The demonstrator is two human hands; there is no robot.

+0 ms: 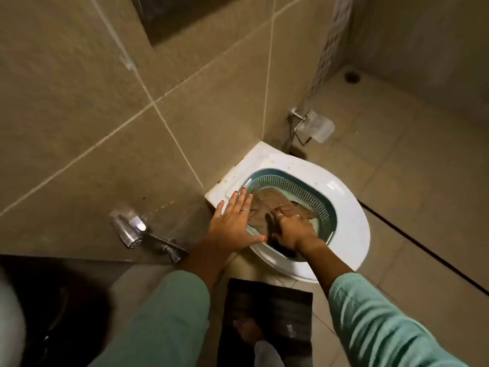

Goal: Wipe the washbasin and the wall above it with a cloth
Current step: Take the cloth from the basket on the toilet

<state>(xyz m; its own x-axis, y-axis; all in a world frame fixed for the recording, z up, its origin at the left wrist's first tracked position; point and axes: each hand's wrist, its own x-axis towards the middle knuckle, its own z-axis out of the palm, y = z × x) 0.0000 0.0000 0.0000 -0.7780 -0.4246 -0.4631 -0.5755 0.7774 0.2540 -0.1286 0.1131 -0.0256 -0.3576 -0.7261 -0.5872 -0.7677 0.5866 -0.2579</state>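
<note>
A brown cloth (267,205) lies crumpled inside a teal perforated basket (304,192) that sits in the bowl of a white toilet (352,207). My right hand (291,229) is down in the basket, its fingers curled into the cloth. My left hand (232,223) lies flat with spread fingers across the basket's left rim and the toilet's edge. Both arms wear green sleeves. A blurred white rounded shape (8,313) shows at the lower left edge; I cannot tell whether it is the washbasin.
Beige tiled wall (105,102) rises left of the toilet, with a metal hand sprayer (129,231) and hose mounted low. A paper holder (315,125) hangs behind the toilet. A dark mat (267,313) and my foot (246,329) are below. A floor drain (352,76) lies far right.
</note>
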